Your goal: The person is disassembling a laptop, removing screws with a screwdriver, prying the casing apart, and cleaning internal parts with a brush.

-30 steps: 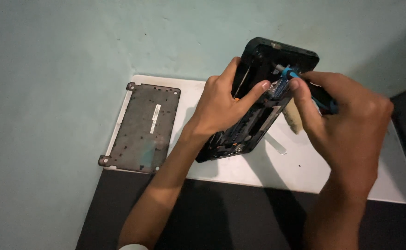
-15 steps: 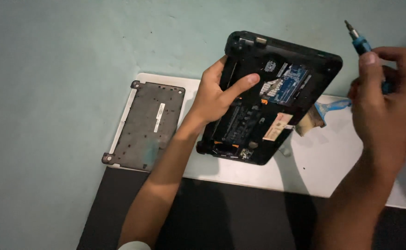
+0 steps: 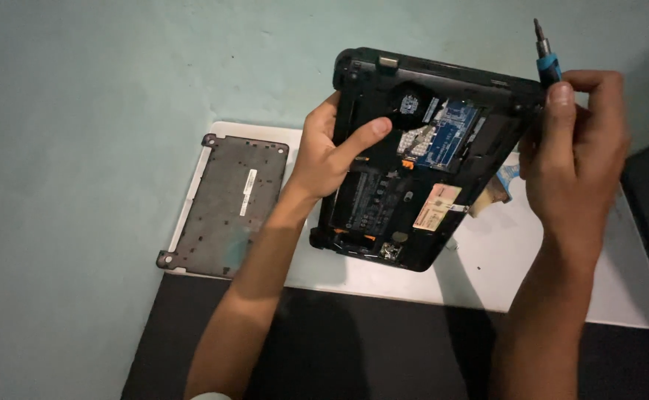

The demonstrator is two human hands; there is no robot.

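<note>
So the white bench (image 3: 621, 296) carries everything, with a dark floor strip along its near edge and a teal wall behind. Biggest item is the opened laptop base (image 3: 421, 163), tilted up off the bench's middle, its lower edge resting near the near edge. The left hand (image 3: 332, 152) is clamped on its left side, thumb pressed inside by the fan. The removed bottom cover (image 3: 228, 204) lies flat on the bench's left end, overhanging that edge a bit. The right hand (image 3: 573, 141) is closed around a blue-collared screwdriver (image 3: 545, 55), tip pointing up, at the base's far right corner. My take: keep that left grip firm and keep the thumb off the circuit board. Most free room is on the bench's right end; the left is crowded by the cover.
</note>
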